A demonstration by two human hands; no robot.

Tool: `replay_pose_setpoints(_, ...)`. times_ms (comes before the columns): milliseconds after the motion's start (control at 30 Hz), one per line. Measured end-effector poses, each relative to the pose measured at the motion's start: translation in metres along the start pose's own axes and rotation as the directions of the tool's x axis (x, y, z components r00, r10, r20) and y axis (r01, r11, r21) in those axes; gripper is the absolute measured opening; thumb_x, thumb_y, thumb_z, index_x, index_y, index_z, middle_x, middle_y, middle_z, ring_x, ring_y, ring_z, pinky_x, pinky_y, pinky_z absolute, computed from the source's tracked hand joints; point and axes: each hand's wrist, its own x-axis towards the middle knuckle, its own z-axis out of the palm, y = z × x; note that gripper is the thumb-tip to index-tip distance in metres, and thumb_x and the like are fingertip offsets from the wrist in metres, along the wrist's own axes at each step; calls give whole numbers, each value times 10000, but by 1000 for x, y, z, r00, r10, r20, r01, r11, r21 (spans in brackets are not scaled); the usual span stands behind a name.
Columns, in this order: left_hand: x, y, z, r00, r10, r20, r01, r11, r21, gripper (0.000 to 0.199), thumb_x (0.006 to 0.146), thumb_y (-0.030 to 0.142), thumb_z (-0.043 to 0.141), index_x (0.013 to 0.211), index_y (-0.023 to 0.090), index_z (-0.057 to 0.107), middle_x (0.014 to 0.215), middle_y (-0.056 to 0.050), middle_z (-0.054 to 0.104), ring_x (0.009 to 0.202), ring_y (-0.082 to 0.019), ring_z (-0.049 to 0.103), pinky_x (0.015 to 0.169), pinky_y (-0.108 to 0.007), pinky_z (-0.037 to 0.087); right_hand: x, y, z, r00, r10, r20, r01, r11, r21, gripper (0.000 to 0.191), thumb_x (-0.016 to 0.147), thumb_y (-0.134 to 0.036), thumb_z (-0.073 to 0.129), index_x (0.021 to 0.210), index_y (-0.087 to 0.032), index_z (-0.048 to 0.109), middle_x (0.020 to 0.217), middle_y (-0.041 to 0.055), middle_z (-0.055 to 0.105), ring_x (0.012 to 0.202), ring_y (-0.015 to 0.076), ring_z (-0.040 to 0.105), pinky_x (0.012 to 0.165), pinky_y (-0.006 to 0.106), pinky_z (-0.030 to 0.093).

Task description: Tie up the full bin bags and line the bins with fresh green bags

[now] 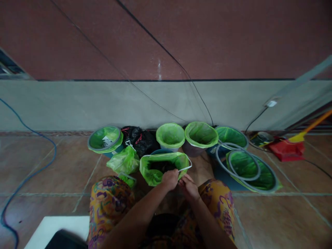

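A bright green garbage bag (152, 173) lines the bin between my knees, its mouth wide and dark contents inside. A white drawstring (190, 164) loops out at the bag's right corner. My left hand (170, 180) is closed on the near rim of the bag, by the drawstring. Just to its right, my right hand (188, 186) has its fingers pinched at the same corner; what exactly lies between the fingertips is partly hidden. A tied green bag (125, 160) rests on the floor to the left of the bin.
Along the wall stand several green-lined bins, including a left bin (114, 148) and a middle bin (170, 135). Black garbage bags (141, 140) sit between them. Grey rings (220, 162) lie over the right bins. A red dustpan (287, 149) and blue hose (38, 136) flank the area.
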Motion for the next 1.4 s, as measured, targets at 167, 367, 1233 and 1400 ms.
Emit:
replay_pose_setpoints(167,-8,3,-1,991,127,53,-133,982,137,299,881,351,445,1057,218,647,1008,-118,716,981,-280,669,861,-391,494,-2,1,1,989,-128,-67,117,981,-155,380,594,-415,728,889,-178,698,611,-33,593,490,80,431,484,221,361)
replay_pose_setpoints(367,-4,-4,-3,989,120,90,-128,988,87,310,865,324,450,1049,223,677,1036,-109,724,993,-258,674,846,-345,513,-1,3,1,993,-112,20,113,954,-279,491,601,-456,735,992,-159,713,566,-43,567,484,81,410,476,221,316)
replay_pose_setpoints(1233,-11,-129,-84,828,-476,-295,417,876,-242,450,802,205,559,1246,135,589,1198,-157,654,1097,-267,623,912,-349,481,-20,-84,8,927,-354,126,314,543,-779,311,742,-503,566,686,-218,677,651,38,671,587,191,572,584,302,416)
replay_pose_setpoints(1400,-9,-133,-77,843,-449,-296,401,892,-210,269,815,170,512,985,219,714,1032,-97,720,986,-240,665,819,-320,493,-24,-71,4,933,-332,138,326,620,-714,413,720,-609,609,710,-203,685,733,68,702,675,217,620,640,314,457)
